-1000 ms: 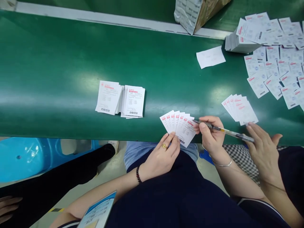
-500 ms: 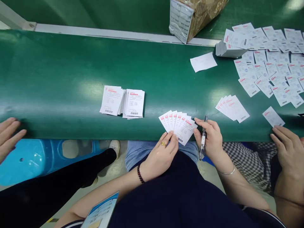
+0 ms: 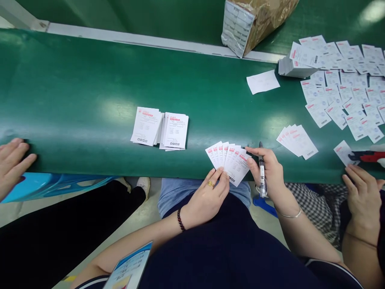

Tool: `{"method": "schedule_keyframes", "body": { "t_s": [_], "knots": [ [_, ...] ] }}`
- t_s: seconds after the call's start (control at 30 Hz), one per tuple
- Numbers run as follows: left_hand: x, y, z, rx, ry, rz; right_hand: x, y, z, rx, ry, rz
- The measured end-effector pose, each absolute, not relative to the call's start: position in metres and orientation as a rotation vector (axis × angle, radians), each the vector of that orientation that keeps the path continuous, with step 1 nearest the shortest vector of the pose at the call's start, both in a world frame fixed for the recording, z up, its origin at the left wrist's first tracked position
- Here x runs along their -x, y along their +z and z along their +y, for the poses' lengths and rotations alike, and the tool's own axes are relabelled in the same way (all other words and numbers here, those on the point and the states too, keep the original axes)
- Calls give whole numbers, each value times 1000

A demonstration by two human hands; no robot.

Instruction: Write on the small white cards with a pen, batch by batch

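A fan of printed white cards (image 3: 240, 168) with red headings lies at the front edge of the green table. My left hand (image 3: 209, 194) grips its lower end, fingers on top; the thumb is hidden. My right hand (image 3: 268, 170) holds a clear-barrelled pen (image 3: 262, 176), nearly upright between thumb and fingers. Its thumb and index fingertips touch the right side of the fan. Left of the fan are two neat stacks of the same cards, a left stack (image 3: 146, 126) and a right stack (image 3: 175, 131), side by side.
Several cards (image 3: 297, 141) lie spread to the right. Farther off are a thick card stack (image 3: 296, 71), many scattered cards (image 3: 343, 94), a blank slip (image 3: 263, 82) and a taped carton (image 3: 255, 24). Other people's hands rest at left (image 3: 15, 162) and right (image 3: 362, 192), the latter beside a red-and-black tool (image 3: 368, 156).
The pen in my right hand has tipped slightly more upright. A red-and-black tool has come in over the single card at the right. The view has shifted a little; my left hand keeps its grip.
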State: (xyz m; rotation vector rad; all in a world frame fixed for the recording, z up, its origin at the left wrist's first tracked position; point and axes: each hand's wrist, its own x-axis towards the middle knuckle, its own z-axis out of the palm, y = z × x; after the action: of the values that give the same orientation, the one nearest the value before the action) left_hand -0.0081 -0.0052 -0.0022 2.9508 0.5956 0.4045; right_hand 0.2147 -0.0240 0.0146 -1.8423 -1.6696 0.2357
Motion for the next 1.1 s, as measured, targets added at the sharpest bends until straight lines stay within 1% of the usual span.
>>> {"method": "schedule_keyframes", "body": {
  "t_s": [0.4,0.63,0.97,1.1],
  "knots": [
    [10,-1,-3,-2926,465,566,-213,14,-38,1887,155,-1687],
    [11,-2,-3,-2909,457,568,-215,5,-43,1876,280,-1512],
    [11,-5,-3,-2902,448,552,-217,5,-42,1881,311,-1554],
    [11,-5,-3,-2905,441,551,-218,6,-40,1866,391,-1567]
  ]
}}
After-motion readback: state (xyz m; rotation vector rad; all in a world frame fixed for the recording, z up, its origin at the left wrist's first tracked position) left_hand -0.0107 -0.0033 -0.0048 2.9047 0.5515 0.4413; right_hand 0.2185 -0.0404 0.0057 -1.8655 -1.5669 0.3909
